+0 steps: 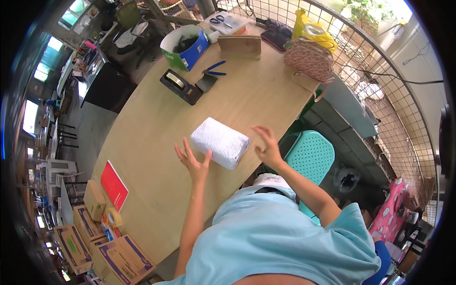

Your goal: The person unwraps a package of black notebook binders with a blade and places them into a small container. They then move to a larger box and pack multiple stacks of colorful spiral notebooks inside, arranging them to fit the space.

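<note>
On the table before me lies a white wrapped parcel (219, 142), roughly brick-shaped and set at a slant. My left hand (194, 162) is at its near left side with the fingers spread; the thumb reaches the parcel's edge, though I cannot tell if it presses on it. Off the parcel's right end, my right hand (269, 148) hovers with fingers apart and a gap between it and the wrapping. Neither hand grips anything. The underside of the parcel is hidden.
Beyond the parcel stand a black tape dispenser (181, 87), blue-handled pliers (214, 69) and an open box (185, 47). A woven bag (309, 59) sits at the far right edge. Left are a red notebook (114, 185), a tape roll (114, 217) and cardboard boxes (124, 259). A turquoise stool (311, 154) is at right.
</note>
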The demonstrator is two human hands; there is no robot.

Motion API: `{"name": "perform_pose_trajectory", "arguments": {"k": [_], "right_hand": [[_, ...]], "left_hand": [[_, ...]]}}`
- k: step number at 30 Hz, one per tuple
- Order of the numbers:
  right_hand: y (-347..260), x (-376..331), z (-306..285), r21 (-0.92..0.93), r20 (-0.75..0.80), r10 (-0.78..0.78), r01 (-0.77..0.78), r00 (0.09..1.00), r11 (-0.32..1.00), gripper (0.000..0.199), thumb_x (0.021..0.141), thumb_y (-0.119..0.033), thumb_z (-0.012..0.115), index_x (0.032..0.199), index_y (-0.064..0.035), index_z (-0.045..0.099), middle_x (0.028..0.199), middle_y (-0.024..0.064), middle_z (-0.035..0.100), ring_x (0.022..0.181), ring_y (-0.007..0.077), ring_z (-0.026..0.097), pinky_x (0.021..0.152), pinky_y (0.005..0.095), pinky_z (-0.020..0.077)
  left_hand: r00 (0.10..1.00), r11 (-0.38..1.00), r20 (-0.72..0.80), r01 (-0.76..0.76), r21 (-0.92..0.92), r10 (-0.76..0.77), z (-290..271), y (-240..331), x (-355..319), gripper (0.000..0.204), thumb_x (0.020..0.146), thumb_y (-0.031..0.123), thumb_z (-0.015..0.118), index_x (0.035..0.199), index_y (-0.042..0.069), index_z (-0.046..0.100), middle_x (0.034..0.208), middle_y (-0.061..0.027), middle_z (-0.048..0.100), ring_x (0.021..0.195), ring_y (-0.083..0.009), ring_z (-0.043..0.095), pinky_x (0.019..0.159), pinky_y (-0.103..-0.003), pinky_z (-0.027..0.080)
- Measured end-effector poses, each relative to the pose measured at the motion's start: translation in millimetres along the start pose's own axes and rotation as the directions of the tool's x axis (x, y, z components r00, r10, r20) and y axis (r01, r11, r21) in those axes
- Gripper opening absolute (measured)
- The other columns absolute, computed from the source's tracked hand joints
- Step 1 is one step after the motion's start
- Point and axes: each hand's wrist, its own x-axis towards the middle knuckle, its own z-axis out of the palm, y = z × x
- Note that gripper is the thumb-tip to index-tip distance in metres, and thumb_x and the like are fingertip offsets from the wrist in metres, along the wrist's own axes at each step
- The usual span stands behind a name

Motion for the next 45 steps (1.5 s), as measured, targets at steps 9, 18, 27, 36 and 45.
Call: {"name": "perform_pose_trajectory", "arguments": {"k": [9, 18, 27, 36, 45], "right_hand": [[18, -38, -12, 0.034, -0.058, 0.337, -0.335, 0.940, 0.942, 0.023, 0.078, -0.005, 0.069, 0.102, -0.0022, 0.070, 0.091, 0.0121, 0.066, 0.079, 0.0211, 0.065, 0.073, 0.0329, 0.0543], [12, 90, 2, -0.141, 0.047, 0.182, -0.174, 0.982, 0.975, 0.021, 0.080, -0.010, 0.070, 0.100, -0.0020, 0.070, 0.093, 0.0137, 0.068, 0.083, 0.0275, 0.067, 0.075, 0.0374, 0.0544], [80, 360, 136, -0.628, 0.408, -0.035, 0.309, 0.912, 0.714, 0.066, 0.078, -0.017, 0.072, 0.139, -0.0122, 0.047, 0.136, 0.0150, 0.050, 0.128, 0.0387, 0.046, 0.099, 0.0566, 0.0444], [143, 354, 127, -0.743, 0.430, 0.031, 0.335, 0.902, 0.580, 0.048, 0.090, -0.023, 0.057, 0.136, -0.0108, 0.050, 0.129, 0.0193, 0.053, 0.119, 0.0405, 0.052, 0.098, 0.0554, 0.0445], [1, 181, -12, 0.253, 0.311, 0.275, -0.359, 0.910, 0.898, 0.037, 0.100, -0.024, 0.056, 0.131, -0.0052, 0.053, 0.095, 0.0055, 0.063, 0.081, 0.0138, 0.054, 0.076, 0.0299, 0.0474]], "left_hand": [[0.401, 0.491, 0.912, -0.814, 0.311, 0.087, -28, 84, 16, 0.132, 0.050, 0.054, 0.090, 0.158, 0.027, 0.020, 0.165, -0.0104, 0.010, 0.149, -0.0401, 0.012, 0.112, -0.072, 0.014], [0.496, 0.658, 0.774, -0.740, 0.141, 0.393, 27, 66, 43, 0.122, 0.047, 0.041, 0.090, 0.152, 0.020, 0.031, 0.141, -0.0147, 0.040, 0.137, -0.0361, 0.034, 0.113, -0.066, 0.021], [0.966, 0.960, 0.140, -0.188, -0.207, 0.219, 15, 79, 56, 0.124, 0.055, 0.033, 0.094, 0.152, 0.006, 0.022, 0.142, -0.0189, 0.033, 0.132, -0.0377, 0.037, 0.111, -0.052, 0.032], [0.998, 0.882, 0.008, 0.053, -0.467, -0.056, 28, 43, 42, 0.134, 0.061, 0.045, 0.093, 0.153, 0.006, 0.004, 0.149, -0.0179, 0.020, 0.139, -0.0343, 0.031, 0.114, -0.049, 0.032], [0.925, 0.947, 0.320, -0.104, -0.304, 0.204, -56, 39, 72, 0.118, 0.061, 0.051, 0.090, 0.152, 0.012, 0.025, 0.153, -0.0181, 0.024, 0.141, -0.0367, 0.030, 0.116, -0.051, 0.031]]}}
